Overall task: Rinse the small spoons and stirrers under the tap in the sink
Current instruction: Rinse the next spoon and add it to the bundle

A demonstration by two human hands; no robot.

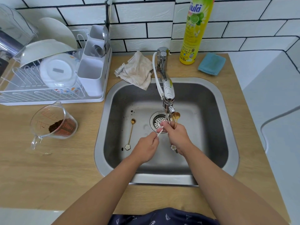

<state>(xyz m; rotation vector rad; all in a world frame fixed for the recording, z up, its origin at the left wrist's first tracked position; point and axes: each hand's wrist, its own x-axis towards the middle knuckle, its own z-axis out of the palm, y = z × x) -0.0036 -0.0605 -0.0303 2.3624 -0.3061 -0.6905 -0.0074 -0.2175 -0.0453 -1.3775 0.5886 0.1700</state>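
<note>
White brick-shaped wall tiles [162, 12] with dark grout run across the back from 10 to 2 o'clock. Below them lies a light wood-grain table [48, 172]. A pale grey-white surface [267, 101] fills 3 o'clock. Soft, even daylight.

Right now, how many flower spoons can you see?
2 clearly: one gold spoon lies on the sink floor, one held in the right hand. That hand may hide more.

Bright even daylight, soft shadows; glare on tap [168, 90]; wide-angle bending at edges, perhaps slight softness
</note>
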